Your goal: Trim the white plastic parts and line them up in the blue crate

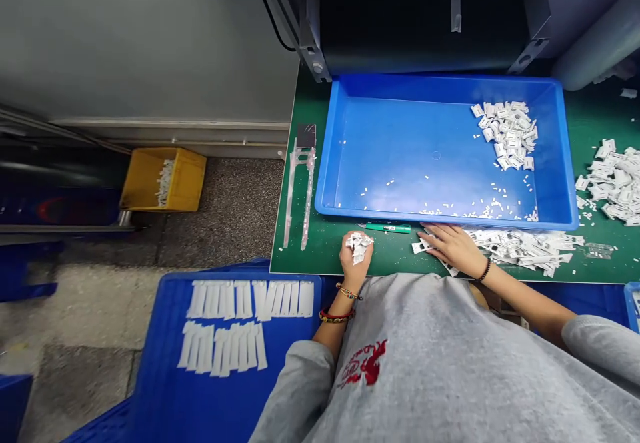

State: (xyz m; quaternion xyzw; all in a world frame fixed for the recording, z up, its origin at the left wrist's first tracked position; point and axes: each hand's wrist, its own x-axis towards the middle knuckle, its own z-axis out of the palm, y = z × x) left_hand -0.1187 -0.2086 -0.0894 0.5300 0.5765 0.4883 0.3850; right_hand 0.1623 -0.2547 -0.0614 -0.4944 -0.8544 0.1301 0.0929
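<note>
My left hand point(354, 256) rests on the green mat point(325, 243) near its front edge, closed round a bunch of small white plastic pieces point(359, 246). My right hand point(453, 246) lies flat with fingers spread on a small white piece point(419, 248), at the left end of a long heap of white strips point(520, 246). A green pen point(386, 228) lies between the hands and the big blue tray point(345, 156). In the tray's far right corner sits a pile of white parts point(507, 135), with tiny white bits scattered over its floor.
Another heap of white parts point(613, 183) lies on the mat right of the tray. A clear empty strip frame point(300, 183) lies left of it. Below the table a blue crate lid point(200, 390) carries rows of white strips point(240, 323). A yellow bin point(163, 180) stands on the floor.
</note>
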